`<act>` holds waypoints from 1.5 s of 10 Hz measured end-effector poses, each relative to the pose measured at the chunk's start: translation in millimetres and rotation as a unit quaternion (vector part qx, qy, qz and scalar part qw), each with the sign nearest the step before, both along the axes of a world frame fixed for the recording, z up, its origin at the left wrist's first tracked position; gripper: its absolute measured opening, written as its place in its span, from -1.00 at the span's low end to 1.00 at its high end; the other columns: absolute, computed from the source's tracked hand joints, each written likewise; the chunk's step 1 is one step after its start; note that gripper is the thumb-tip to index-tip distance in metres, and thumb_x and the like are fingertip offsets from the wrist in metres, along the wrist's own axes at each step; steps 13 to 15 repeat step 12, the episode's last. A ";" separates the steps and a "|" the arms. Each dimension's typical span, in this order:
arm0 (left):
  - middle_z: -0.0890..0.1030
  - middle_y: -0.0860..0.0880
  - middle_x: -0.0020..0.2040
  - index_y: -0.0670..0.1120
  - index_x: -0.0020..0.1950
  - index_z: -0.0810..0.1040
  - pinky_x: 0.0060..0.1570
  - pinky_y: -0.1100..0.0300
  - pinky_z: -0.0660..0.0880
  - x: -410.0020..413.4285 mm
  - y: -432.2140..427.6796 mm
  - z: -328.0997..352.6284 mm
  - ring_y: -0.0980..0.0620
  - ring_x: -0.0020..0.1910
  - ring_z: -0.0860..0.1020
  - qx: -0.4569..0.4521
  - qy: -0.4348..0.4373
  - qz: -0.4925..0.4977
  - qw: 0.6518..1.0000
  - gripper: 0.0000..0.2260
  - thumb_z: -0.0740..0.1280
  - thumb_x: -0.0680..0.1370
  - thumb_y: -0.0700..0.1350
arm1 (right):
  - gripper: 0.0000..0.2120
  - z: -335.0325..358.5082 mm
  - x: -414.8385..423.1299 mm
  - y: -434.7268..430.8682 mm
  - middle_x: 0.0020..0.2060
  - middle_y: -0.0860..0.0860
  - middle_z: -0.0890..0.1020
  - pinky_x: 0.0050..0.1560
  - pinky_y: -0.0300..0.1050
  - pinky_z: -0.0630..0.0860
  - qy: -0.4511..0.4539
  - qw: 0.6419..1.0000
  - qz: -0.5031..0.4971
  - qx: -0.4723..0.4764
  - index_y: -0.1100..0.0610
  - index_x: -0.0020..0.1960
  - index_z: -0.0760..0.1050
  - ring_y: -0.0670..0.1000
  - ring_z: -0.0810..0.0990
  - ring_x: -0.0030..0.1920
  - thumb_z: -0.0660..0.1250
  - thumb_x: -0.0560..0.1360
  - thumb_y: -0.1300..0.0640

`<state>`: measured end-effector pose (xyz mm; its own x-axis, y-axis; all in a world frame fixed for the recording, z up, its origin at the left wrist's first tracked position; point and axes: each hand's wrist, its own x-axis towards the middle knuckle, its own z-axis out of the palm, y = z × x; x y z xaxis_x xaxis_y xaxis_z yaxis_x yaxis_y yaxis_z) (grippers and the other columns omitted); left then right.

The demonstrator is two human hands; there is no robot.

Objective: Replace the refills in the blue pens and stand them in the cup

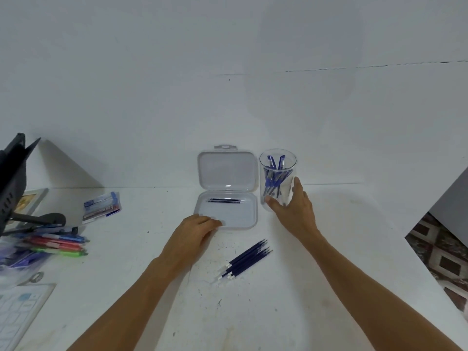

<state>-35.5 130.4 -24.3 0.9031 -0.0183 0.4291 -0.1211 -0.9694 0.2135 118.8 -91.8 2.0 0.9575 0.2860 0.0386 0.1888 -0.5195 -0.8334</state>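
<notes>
Right hand (295, 207) grip clamped around clear cup (277, 173) of blue pens (273, 178) near the table's (329, 249) far edge. Left hand (195, 233) fingers curled, resting on open case's (226, 214) near-left corner. Loose refills (245, 259) lie mid-table.

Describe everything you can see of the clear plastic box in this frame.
The box is a shallow, rounded-corner case of clear, slightly milky plastic, lying open on the white table. Its hinged lid stands tilted up behind the tray, with a hang tab at its top edge. A few dark refills lie along the tray's far side; the rest looks bare. The left hand rests on its near left corner. The cup stands just to its right.
</notes>
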 end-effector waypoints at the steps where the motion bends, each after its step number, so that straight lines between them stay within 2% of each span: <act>1: 0.68 0.06 -0.06 -0.04 0.14 0.65 -0.03 0.32 0.40 7.4 1.0 -2.6 0.04 -0.16 0.60 -0.006 0.002 -0.002 1.000 -0.81 0.30 0.57 -0.15 | -0.15 2.4 9.4 5.7 0.42 0.09 0.43 0.34 0.12 0.43 0.010 1.000 0.007 0.009 0.06 0.55 0.12 0.13 0.43 0.39 0.43 0.43 -0.22; 2: 0.69 0.03 -0.06 -0.05 0.15 0.64 -0.02 0.28 0.41 15.0 1.8 -4.9 0.02 -0.16 0.61 0.001 0.000 -0.009 1.000 -0.79 0.30 0.56 -0.15 | -0.17 0.5 12.8 6.2 0.40 0.08 0.46 0.31 0.09 0.46 0.007 1.000 0.002 0.017 0.06 0.53 0.16 0.10 0.48 0.35 0.45 0.43 -0.21; 4: 0.69 0.04 -0.05 -0.04 0.15 0.64 -0.02 0.11 0.56 19.5 2.0 -8.6 0.02 -0.14 0.62 0.009 -0.011 -0.011 1.000 -0.80 0.32 0.56 -0.16 | -0.17 -4.0 18.8 4.7 0.39 0.07 0.46 0.31 0.16 0.45 0.000 0.999 -0.024 0.025 0.03 0.52 0.14 0.12 0.46 0.35 0.43 0.42 -0.24; 5: 0.69 0.04 -0.05 -0.05 0.13 0.65 0.00 0.14 0.53 19.1 1.7 -11.4 0.03 -0.15 0.62 0.010 -0.018 -0.017 1.000 -0.80 0.40 0.53 -0.21 | -0.16 -5.6 20.8 3.9 0.39 0.07 0.45 0.32 0.15 0.44 -0.007 0.999 -0.024 0.023 0.03 0.53 0.13 0.12 0.45 0.36 0.43 0.43 -0.23; 9: 0.68 0.08 -0.04 -0.01 0.17 0.63 0.04 0.15 0.53 19.2 -0.1 -9.7 0.08 -0.12 0.61 0.011 -0.022 -0.020 1.000 -0.81 0.37 0.56 -0.15 | -0.17 -7.1 23.0 5.0 0.40 0.08 0.44 0.33 0.13 0.45 -0.010 0.999 -0.025 0.022 0.04 0.54 0.13 0.11 0.45 0.36 0.43 0.44 -0.22; 10: 0.68 0.09 -0.01 -0.01 0.18 0.63 0.07 0.14 0.53 17.3 -2.4 -8.9 0.09 -0.09 0.61 0.007 -0.013 -0.020 1.000 -0.80 0.36 0.57 -0.14 | -0.16 -8.7 21.5 4.8 0.41 0.09 0.43 0.33 0.14 0.44 -0.012 0.999 -0.023 0.023 0.04 0.54 0.11 0.13 0.45 0.37 0.43 0.44 -0.22; 12: 0.57 0.02 0.20 -0.10 0.31 0.52 0.19 0.08 0.48 10.8 -13.3 -4.1 0.06 0.16 0.52 -0.019 -0.040 -0.003 0.999 -0.70 0.27 0.59 -0.09 | -0.07 -8.2 14.0 -3.6 0.47 0.11 0.36 0.35 0.18 0.41 0.003 0.999 -0.024 0.033 0.03 0.57 -0.02 0.15 0.41 0.41 0.41 0.43 -0.26; 15: 0.57 0.02 0.20 -0.10 0.31 0.52 0.19 0.08 0.48 10.8 -13.3 -4.1 0.06 0.16 0.52 -0.019 -0.040 -0.003 0.999 -0.70 0.27 0.59 -0.09 | -0.07 -8.2 14.0 -3.6 0.47 0.11 0.36 0.35 0.18 0.41 0.003 0.999 -0.024 0.033 0.03 0.57 -0.02 0.15 0.41 0.41 0.41 0.43 -0.26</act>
